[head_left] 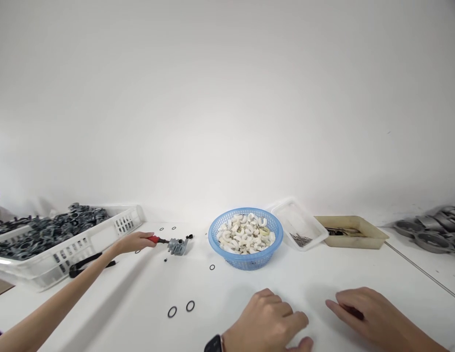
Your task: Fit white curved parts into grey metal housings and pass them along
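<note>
My left hand [266, 320], with a dark watch [213, 344] at its wrist, is over the white table in front of the blue basket [245, 264]. Its fingers are loosely bent, the thumb apart from the index finger, and nothing shows in it. To its right is my right hand [374, 313], fingers curled and a gap left at the thumb; I see nothing held there either. White curved plastic pieces [245, 234] fill the basket. Two black rings [172, 312] lie left of my left hand.
At left, another person's hand [134, 242] holds a red-handled screwdriver [153, 239] against a grey part [178, 247]. A white crate [66, 256] contains grey parts. Toward the right are a clear tray [298, 220] of metal pins, a beige tray [362, 239], a thin rod [421, 271] and grey castings [430, 239].
</note>
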Demonstrator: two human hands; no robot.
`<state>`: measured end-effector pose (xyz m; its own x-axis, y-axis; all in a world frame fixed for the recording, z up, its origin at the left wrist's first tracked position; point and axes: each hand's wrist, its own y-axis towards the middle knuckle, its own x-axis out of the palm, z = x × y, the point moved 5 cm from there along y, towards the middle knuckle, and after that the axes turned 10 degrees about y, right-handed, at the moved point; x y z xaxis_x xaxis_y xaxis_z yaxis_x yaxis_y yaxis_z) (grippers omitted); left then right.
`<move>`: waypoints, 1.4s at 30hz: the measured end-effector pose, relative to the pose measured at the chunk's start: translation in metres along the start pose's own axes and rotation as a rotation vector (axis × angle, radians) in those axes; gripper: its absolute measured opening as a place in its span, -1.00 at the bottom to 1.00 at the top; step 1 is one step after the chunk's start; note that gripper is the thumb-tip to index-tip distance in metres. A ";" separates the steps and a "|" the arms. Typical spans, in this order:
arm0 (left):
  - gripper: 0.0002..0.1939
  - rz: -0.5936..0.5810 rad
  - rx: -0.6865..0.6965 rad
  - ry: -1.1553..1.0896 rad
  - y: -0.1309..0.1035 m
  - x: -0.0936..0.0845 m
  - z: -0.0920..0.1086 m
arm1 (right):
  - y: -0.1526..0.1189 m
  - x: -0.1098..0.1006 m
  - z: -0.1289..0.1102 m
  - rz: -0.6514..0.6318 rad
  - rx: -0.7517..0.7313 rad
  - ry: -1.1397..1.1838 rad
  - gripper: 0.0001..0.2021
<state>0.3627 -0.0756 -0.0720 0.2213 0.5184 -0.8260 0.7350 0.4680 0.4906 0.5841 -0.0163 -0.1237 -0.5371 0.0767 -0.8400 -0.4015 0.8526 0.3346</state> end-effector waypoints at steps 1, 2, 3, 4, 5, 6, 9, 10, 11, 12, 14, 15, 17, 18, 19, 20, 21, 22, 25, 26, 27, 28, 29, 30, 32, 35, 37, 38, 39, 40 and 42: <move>-0.81 0.009 0.004 -0.007 0.000 0.000 0.001 | 0.000 0.000 -0.001 -0.004 0.002 -0.001 -0.53; -0.82 0.021 0.019 -0.012 0.000 0.000 0.002 | 0.000 -0.001 -0.002 -0.005 0.004 -0.004 -0.53; -0.82 0.040 0.044 -0.010 -0.001 -0.002 0.005 | 0.000 -0.002 -0.003 -0.002 0.003 -0.007 -0.53; -0.82 0.065 0.082 0.001 -0.002 -0.005 0.007 | 0.001 -0.004 -0.004 0.005 0.001 -0.009 -0.53; -0.80 0.106 0.127 0.020 -0.005 -0.011 0.009 | 0.001 -0.006 -0.005 0.013 -0.002 -0.010 -0.52; -0.79 0.162 0.163 0.042 -0.008 -0.019 0.008 | 0.002 -0.008 -0.005 0.021 -0.005 -0.007 -0.52; -0.81 0.367 0.050 0.082 -0.020 -0.063 -0.028 | 0.003 -0.014 -0.006 0.015 0.006 0.007 -0.52; -0.77 0.409 -0.117 0.079 -0.025 -0.080 -0.056 | 0.004 -0.015 -0.006 0.008 0.011 0.009 -0.52; -0.69 0.434 -0.357 0.091 -0.032 -0.096 -0.090 | 0.004 -0.016 -0.006 -0.002 0.015 0.006 -0.53; -0.63 0.415 -0.634 0.112 -0.043 -0.109 -0.128 | 0.004 -0.016 -0.006 -0.012 0.018 0.000 -0.54; -0.60 0.353 -0.860 0.141 -0.061 -0.126 -0.191 | 0.005 -0.015 -0.008 -0.026 0.007 -0.013 -0.55; -0.59 0.310 -0.946 0.156 -0.072 -0.129 -0.219 | 0.005 -0.014 -0.009 -0.027 -0.006 -0.017 -0.55; -0.58 0.155 -1.079 0.172 -0.096 -0.123 -0.263 | 0.005 -0.012 -0.013 -0.011 -0.036 -0.012 -0.55; -0.53 0.063 -1.116 0.174 -0.108 -0.115 -0.277 | 0.005 -0.011 -0.015 -0.004 -0.049 -0.002 -0.55; -0.48 -0.026 -1.138 0.174 -0.120 -0.105 -0.287 | 0.005 -0.011 -0.017 0.000 -0.059 0.010 -0.55; -0.49 -0.109 -1.149 0.176 -0.132 -0.095 -0.293 | 0.005 -0.011 -0.018 0.005 -0.066 0.023 -0.54; -0.52 -0.182 -1.148 0.183 -0.142 -0.085 -0.296 | 0.005 -0.011 -0.019 0.008 -0.069 0.035 -0.54; -0.55 -0.245 -1.138 0.194 -0.150 -0.077 -0.297 | 0.005 -0.012 -0.020 0.013 -0.070 0.045 -0.53; -0.58 -0.387 -1.092 0.244 -0.162 -0.059 -0.297 | 0.006 -0.017 -0.017 0.037 -0.052 0.054 -0.53; -0.58 -0.421 -1.078 0.265 -0.163 -0.056 -0.297 | 0.006 -0.019 -0.016 0.036 -0.038 0.053 -0.53; -0.59 -0.450 -1.066 0.286 -0.162 -0.055 -0.297 | 0.006 -0.021 -0.014 0.034 -0.025 0.050 -0.54; -0.60 -0.473 -1.052 0.307 -0.159 -0.055 -0.296 | 0.006 -0.022 -0.013 0.030 -0.013 0.045 -0.54; -0.60 -0.492 -1.035 0.327 -0.156 -0.056 -0.296 | 0.006 -0.024 -0.012 0.028 0.000 0.039 -0.54; -0.61 -0.506 -1.011 0.345 -0.152 -0.059 -0.296 | 0.006 -0.025 -0.011 0.025 0.008 0.034 -0.54; -0.61 -0.520 -0.942 0.374 -0.139 -0.069 -0.293 | 0.006 -0.026 -0.012 0.016 0.018 0.027 -0.54; -0.61 -0.516 -0.806 0.413 -0.113 -0.091 -0.284 | 0.007 -0.023 -0.014 -0.033 0.043 0.029 -0.54; -0.55 -0.495 -0.712 0.444 -0.090 -0.111 -0.273 | 0.007 -0.019 -0.016 -0.068 0.055 0.040 -0.54; -0.50 -0.478 -0.664 0.460 -0.076 -0.122 -0.265 | 0.007 -0.017 -0.017 -0.078 0.058 0.046 -0.54; -0.45 -0.457 -0.616 0.475 -0.061 -0.133 -0.256 | 0.007 -0.016 -0.017 -0.083 0.060 0.052 -0.55; -0.41 -0.437 -0.565 0.488 -0.045 -0.144 -0.245 | 0.006 -0.016 -0.018 -0.083 0.061 0.058 -0.55; -0.40 -0.410 -0.447 0.501 -0.012 -0.161 -0.217 | 0.005 -0.018 -0.019 -0.070 0.059 0.070 -0.55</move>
<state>0.1792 -0.0089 0.1157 -0.4049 0.4532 -0.7941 0.3443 0.8802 0.3267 0.5783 -0.0234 -0.0989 -0.5611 -0.0185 -0.8276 -0.3966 0.8835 0.2491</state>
